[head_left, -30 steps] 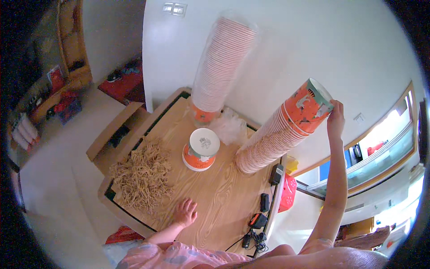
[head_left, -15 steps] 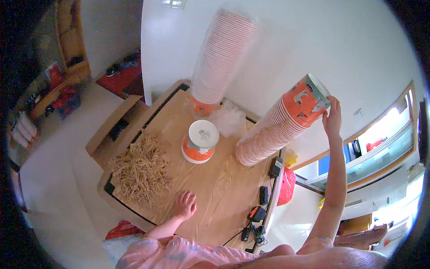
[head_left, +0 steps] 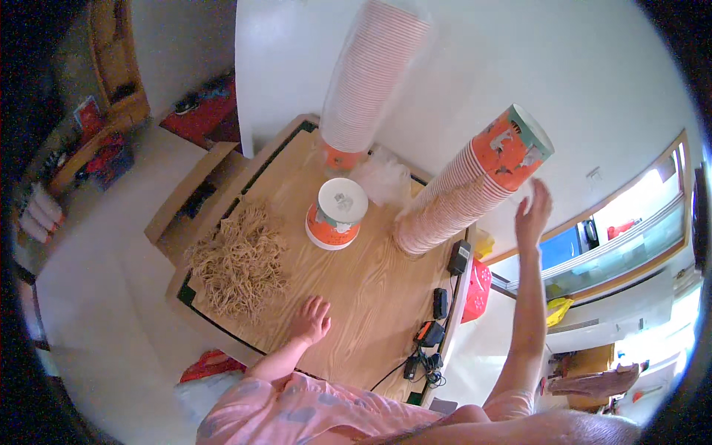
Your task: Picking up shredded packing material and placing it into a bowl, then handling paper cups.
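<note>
My right hand [head_left: 534, 213] is raised beside a tall leaning stack of paper buckets [head_left: 446, 199]. Its fingers are apart and hold nothing, just below the orange and green top bucket [head_left: 509, 151]. My left hand [head_left: 310, 322] lies on the wood-grain table [head_left: 348, 297] with fingers stretched out. Left of it is a tangled heap of brown strands [head_left: 239, 263]. Farther back, a paper bucket [head_left: 335, 231] stands upside down, its white base upward. Behind that rises another tall bucket stack [head_left: 374, 74] in clear plastic, beside a crumpled clear plastic bag [head_left: 383, 178].
Along the table's right edge lie black power adapters [head_left: 459, 257] and a tangled cable [head_left: 430, 363]. A red perforated basket [head_left: 477, 291] is beyond that edge. An open cardboard box [head_left: 185, 200] sits at the left. A white wall [head_left: 482, 59] stands behind the stacks.
My right hand has let go of the top bucket's rim and moved down, away from the stack. My left hand still rests on the table. The whole view has shifted slightly.
</note>
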The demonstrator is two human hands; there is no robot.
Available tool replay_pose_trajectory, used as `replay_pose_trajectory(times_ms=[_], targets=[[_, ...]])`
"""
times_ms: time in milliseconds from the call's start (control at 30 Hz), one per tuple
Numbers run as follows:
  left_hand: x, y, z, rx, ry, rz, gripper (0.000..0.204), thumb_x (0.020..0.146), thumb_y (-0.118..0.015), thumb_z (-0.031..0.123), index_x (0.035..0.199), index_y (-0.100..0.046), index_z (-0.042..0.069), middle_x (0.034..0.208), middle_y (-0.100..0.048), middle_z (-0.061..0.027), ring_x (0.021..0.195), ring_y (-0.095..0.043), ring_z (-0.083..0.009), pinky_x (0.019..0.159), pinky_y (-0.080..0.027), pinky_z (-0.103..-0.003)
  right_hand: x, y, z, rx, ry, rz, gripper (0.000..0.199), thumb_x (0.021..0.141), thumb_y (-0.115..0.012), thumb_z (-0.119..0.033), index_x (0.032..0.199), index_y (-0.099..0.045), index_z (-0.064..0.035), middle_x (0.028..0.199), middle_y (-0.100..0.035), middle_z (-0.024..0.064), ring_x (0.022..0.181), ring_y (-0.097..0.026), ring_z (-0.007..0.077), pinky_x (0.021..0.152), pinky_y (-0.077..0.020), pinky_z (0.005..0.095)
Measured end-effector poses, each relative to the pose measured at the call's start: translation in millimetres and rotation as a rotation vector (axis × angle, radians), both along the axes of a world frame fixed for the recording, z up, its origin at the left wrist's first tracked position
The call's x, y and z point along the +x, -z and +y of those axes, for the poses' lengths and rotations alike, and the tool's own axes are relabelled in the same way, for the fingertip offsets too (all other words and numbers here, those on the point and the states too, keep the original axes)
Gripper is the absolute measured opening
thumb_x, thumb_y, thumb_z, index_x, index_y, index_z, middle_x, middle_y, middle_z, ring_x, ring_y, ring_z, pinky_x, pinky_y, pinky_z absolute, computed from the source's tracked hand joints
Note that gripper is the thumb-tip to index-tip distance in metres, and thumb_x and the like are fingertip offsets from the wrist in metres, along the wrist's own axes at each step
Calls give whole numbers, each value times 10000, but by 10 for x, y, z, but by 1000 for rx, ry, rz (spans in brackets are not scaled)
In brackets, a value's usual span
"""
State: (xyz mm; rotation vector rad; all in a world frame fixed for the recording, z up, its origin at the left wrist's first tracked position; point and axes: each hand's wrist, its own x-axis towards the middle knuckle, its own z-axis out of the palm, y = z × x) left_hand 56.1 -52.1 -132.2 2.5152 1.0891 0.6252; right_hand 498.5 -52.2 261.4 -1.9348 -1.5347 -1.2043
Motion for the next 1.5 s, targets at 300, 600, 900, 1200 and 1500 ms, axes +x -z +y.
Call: replay_pose_trajectory(times_ms=[300, 600, 900, 1200, 1500], targets=[[-8, 18, 3, 54, 18, -53, 408, 748, -591, 282, 1108, -530, 100, 1215, -460, -145, 1174, -388, -319, 944, -341, -491, -411, -352, 33, 49, -72, -40, 505, 782, -497, -3, 1274, -418, -79, 1313, -406, 156, 1207, -377, 337, 1004, -288, 452], [30, -26, 26, 34, 25, -63, 405, 754, -590, 278, 1110, -529, 94, 1226, -459, -147, 1182, -389, -309, 945, -340, -477, -77, -577, 385, 49, -26, -1, 650, 641, -361, 160, 1231, -463, -93, 1177, -529, 129, 1112, -483, 308, 918, -414, 406], [39, 116, 17, 63, 3, -76, 419, 743, -587, 271, 1123, -529, 104, 1244, -461, -133, 1190, -384, -309, 942, -351, -459, -175, -510, 451, 59, -6, -50, 662, 652, -363, 148, 1268, -419, -89, 1231, -482, 126, 1152, -446, 309, 948, -390, 409], [3, 112, 38, 22, -1, -84, 407, 741, -584, 275, 1105, -539, 99, 1241, -462, -139, 1195, -384, -309, 923, -348, -480, -476, -427, 337, 37, -49, -16, 612, 736, -467, 42, 1327, -330, -32, 1315, -385, 175, 1233, -347, 322, 1028, -291, 411], [-1464, -157, -555, -206, -132, -412, 152, 747, -607, 98, 856, -512, 49, 756, -535, -130, 691, -532, -325, 603, -430, -423, -1167, 115, 92, -117, -132, 121, 487, 758, -493, 21, 1230, -465, -98, 1290, -411, 149, 1191, -369, 338, 993, -301, 458]])
